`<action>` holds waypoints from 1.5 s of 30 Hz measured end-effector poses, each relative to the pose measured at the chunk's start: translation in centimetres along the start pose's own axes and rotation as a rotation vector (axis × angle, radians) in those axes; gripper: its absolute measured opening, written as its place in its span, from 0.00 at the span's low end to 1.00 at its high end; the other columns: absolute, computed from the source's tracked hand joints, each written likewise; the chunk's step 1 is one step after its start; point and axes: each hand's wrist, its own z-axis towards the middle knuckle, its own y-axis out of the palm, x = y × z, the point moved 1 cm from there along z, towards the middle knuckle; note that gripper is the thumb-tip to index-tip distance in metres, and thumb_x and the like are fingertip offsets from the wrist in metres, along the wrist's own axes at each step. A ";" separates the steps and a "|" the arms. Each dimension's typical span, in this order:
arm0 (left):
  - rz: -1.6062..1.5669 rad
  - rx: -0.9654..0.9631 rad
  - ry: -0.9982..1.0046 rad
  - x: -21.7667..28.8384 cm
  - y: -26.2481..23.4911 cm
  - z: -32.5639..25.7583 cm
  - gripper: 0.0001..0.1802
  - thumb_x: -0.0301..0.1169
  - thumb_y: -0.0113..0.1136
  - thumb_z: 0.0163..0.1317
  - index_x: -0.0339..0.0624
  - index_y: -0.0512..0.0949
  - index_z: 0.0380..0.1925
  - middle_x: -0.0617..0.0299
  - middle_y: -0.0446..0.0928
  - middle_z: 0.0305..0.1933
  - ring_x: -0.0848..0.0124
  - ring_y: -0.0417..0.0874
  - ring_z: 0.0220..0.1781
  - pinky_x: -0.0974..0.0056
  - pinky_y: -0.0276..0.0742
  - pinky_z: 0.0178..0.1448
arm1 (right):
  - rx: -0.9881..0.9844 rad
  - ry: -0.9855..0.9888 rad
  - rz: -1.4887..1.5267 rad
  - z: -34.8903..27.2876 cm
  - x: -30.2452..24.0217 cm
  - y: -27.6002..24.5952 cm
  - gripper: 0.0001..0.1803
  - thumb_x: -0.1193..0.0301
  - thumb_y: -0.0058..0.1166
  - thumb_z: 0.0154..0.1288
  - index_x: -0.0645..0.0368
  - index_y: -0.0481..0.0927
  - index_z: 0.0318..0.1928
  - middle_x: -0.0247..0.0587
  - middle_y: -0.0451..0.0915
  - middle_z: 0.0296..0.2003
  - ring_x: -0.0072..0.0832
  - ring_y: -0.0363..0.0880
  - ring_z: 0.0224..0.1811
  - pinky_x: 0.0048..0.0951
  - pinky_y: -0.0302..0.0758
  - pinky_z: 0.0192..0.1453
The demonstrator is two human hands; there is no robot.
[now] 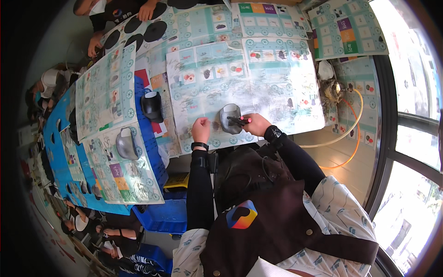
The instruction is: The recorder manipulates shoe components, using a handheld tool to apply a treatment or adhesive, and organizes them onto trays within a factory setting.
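Note:
A grey, rounded, cap-shaped piece (226, 125) with a pale opening at its far end lies on the paper-covered table in front of me. My right hand (258, 125) is closed round a small dark tool with red ends (238, 121). The tool reaches over the right side of the grey piece; its exact kind is too small to make out. Left of the piece, apart from it, is my left hand (201, 129). Its fingers are curled together, and whatever they may hold is hidden.
A black cap-shaped piece (152, 107) rests at the blue perforated crate (159, 159) on my left. Another grey piece (128, 144) lies on printed sheets beyond. Yellow and orange hoses (358, 120) hang at right. A co-worker's hand (147, 9) touches black discs (155, 31) at far left.

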 end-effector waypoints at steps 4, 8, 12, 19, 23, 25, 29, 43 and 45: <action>0.004 -0.141 -0.023 2.5 2.3 0.9 0.12 0.31 0.65 0.63 0.34 0.83 0.42 0.57 0.88 0.36 0.68 0.89 0.38 0.66 0.81 0.46 | -0.078 0.047 -0.145 0.0 1.9 -0.8 0.15 0.66 0.52 0.56 0.62 0.83 0.38 0.63 0.83 0.36 0.60 0.81 0.43 0.52 0.77 0.49; -0.012 -0.225 -0.013 1.4 2.2 1.5 0.14 0.35 0.67 0.62 0.34 0.84 0.39 0.57 0.88 0.35 0.67 0.88 0.37 0.65 0.81 0.45 | -0.107 0.083 -0.215 -0.7 1.5 -1.8 0.15 0.66 0.52 0.56 0.61 0.83 0.39 0.63 0.83 0.37 0.59 0.81 0.43 0.53 0.76 0.50; 0.194 -0.144 0.015 3.0 1.0 -0.3 0.14 0.40 0.71 0.56 0.39 0.87 0.31 0.55 0.87 0.29 0.62 0.88 0.31 0.60 0.81 0.39 | 0.076 0.059 0.095 -3.3 1.6 -4.0 0.24 0.65 0.63 0.52 0.66 0.81 0.49 0.60 0.84 0.35 0.55 0.82 0.41 0.45 0.77 0.48; 0.172 -0.136 0.227 8.3 0.4 -3.3 0.11 0.35 0.71 0.47 0.40 0.81 0.23 0.50 0.83 0.29 0.51 0.84 0.35 0.53 0.80 0.42 | 0.248 0.024 0.626 -6.9 7.7 -5.9 0.21 0.78 0.51 0.48 0.65 0.81 0.46 0.38 0.84 0.32 0.28 0.84 0.38 0.24 0.75 0.38; 0.025 -0.093 0.284 12.3 -17.8 -7.0 0.10 0.30 0.69 0.50 0.37 0.78 0.27 0.51 0.81 0.33 0.57 0.83 0.36 0.59 0.78 0.39 | 0.272 0.092 0.544 -8.5 6.8 -7.4 0.22 0.77 0.49 0.45 0.64 0.81 0.45 0.40 0.85 0.32 0.29 0.84 0.37 0.24 0.73 0.30; 0.061 -0.038 0.286 12.6 -29.4 -8.3 0.07 0.24 0.66 0.55 0.38 0.77 0.32 0.60 0.81 0.36 0.69 0.83 0.39 0.64 0.79 0.43 | 0.254 0.123 0.515 -8.4 5.9 -7.8 0.22 0.76 0.48 0.46 0.64 0.81 0.45 0.39 0.85 0.32 0.27 0.83 0.34 0.24 0.71 0.23; 0.013 0.017 0.051 8.8 -47.4 -7.1 0.08 0.23 0.59 0.63 0.39 0.74 0.41 0.63 0.78 0.36 0.75 0.82 0.39 0.68 0.80 0.42 | 0.249 0.095 0.503 -7.3 5.0 -7.6 0.22 0.75 0.49 0.46 0.63 0.82 0.45 0.39 0.85 0.31 0.24 0.80 0.29 0.23 0.70 0.20; -0.238 -0.097 -0.319 -6.0 -54.8 4.8 0.18 0.33 0.55 0.73 0.44 0.76 0.61 0.59 0.82 0.54 0.67 0.85 0.45 0.60 0.84 0.51 | 0.283 0.134 0.491 -7.7 1.6 -7.6 0.19 0.76 0.50 0.47 0.65 0.81 0.43 0.39 0.86 0.32 0.22 0.79 0.28 0.22 0.71 0.21; 0.163 0.197 -0.194 -6.3 -56.3 3.3 0.18 0.33 0.54 0.73 0.42 0.77 0.59 0.58 0.84 0.49 0.67 0.85 0.43 0.61 0.82 0.49 | 0.265 0.149 0.500 -7.5 0.3 -7.6 0.19 0.77 0.50 0.47 0.66 0.81 0.43 0.40 0.86 0.33 0.22 0.79 0.28 0.21 0.71 0.21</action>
